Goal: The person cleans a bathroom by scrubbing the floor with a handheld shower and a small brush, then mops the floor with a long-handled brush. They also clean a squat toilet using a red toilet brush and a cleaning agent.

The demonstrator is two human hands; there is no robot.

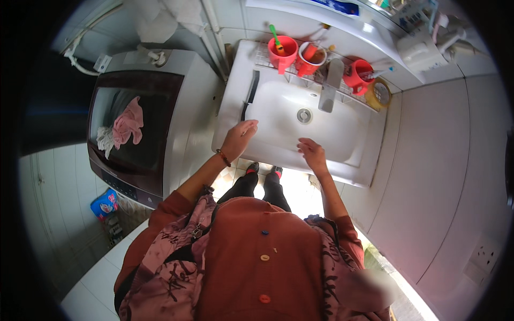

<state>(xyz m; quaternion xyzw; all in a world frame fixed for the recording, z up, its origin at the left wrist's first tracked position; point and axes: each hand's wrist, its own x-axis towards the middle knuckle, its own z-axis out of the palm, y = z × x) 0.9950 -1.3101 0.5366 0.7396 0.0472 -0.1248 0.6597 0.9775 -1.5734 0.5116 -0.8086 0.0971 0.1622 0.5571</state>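
Observation:
My left hand (240, 138), a beaded bracelet on its wrist, is over the left front edge of a white washbasin (273, 128). Its fingers point toward the bowl, and no held object shows. Just beyond it lies a black comb (253, 88) along the basin's left rim. My right hand (313, 155) hovers over the front of the bowl with loosely bent fingers and nothing visible in it. Behind the bowl stand the grey faucet (331, 86) and a wire rack holding a red mug (282, 60), a red-and-white cup (311, 64) and another red mug (358, 76), with toothbrushes.
A washing machine (172, 120) stands at the left, with pink cloth (129, 122) and white cloth (105, 140) on its lid. A roll of tape (378, 94) sits at the basin's back right corner. A shelf (321, 18) runs above, and a tiled wall (429, 160) bounds the right.

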